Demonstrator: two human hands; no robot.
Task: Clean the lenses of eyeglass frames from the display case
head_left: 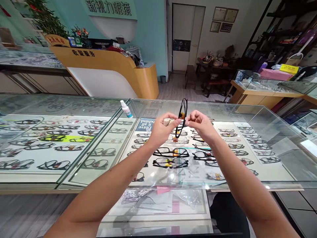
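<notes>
A pair of black-framed glasses (183, 110) stands on end above the glass display counter (247, 112), held between both hands. My left hand (162, 129) pinches the frame from the left and also clutches a small pale cloth (168, 121). My right hand (200, 124) is closed on the frame from the right. Under the glass below the hands lie several rows of glasses (170, 157) on white trays.
A small white spray bottle (126, 109) stands on the counter left of my hands. A second glass case (49, 138) of glasses adjoins on the left. Beyond are a curved wooden reception desk (109, 69), a dark table (215, 71) and another showcase (272, 86) at right.
</notes>
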